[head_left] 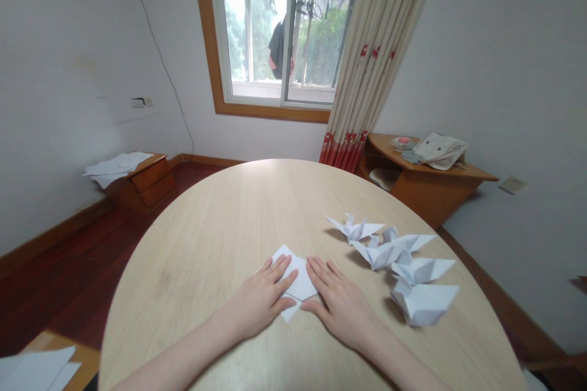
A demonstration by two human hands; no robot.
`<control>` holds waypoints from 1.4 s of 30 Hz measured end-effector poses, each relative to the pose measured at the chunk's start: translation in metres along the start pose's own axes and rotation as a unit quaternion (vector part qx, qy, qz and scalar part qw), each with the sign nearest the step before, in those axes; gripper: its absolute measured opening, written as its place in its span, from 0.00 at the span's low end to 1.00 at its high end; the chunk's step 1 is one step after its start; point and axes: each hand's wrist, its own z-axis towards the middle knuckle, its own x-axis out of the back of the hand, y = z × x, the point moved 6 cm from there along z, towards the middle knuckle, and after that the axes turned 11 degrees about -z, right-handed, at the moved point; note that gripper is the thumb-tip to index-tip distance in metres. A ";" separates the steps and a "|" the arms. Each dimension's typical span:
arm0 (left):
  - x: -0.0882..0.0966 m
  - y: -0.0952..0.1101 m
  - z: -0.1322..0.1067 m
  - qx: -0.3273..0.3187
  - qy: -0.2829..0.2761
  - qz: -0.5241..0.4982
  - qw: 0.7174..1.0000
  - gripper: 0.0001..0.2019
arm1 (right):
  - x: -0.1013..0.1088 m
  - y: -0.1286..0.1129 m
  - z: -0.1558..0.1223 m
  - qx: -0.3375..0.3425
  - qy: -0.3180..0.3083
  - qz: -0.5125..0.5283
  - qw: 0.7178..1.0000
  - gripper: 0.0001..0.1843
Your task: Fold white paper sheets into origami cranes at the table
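Note:
A small folded sheet of white paper (300, 280) lies on the round wooden table (206, 220), with pointed corners showing at its top and bottom. My left hand (266, 293) presses flat on its left side, fingers stretched and slightly apart. On the paper's right edge rests my right hand (339, 299), its fingers also extended. Parts of the sheet are hidden beneath both hands. To the right stand several white folded paper cranes, among them a near one (424, 302) and a far one (355, 229).
Loose white sheets (36, 369) lie on a surface at the lower left, and more paper (121, 165) covers a small wooden cabinet (151, 180). Beyond the table, a corner cabinet (426, 189) carries a cloth bag (443, 149). A curtain (367, 61) hangs beside the window.

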 end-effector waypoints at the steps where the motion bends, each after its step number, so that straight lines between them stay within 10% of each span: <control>1: 0.001 0.000 0.000 0.002 0.002 -0.005 1.000 0.25 | 0.001 -0.001 0.000 0.003 0.006 0.004 1.000 0.35; 42: 0.015 0.002 0.000 0.049 0.065 -0.135 0.988 0.18 | 0.000 -0.006 0.000 0.016 0.080 0.041 0.996 0.21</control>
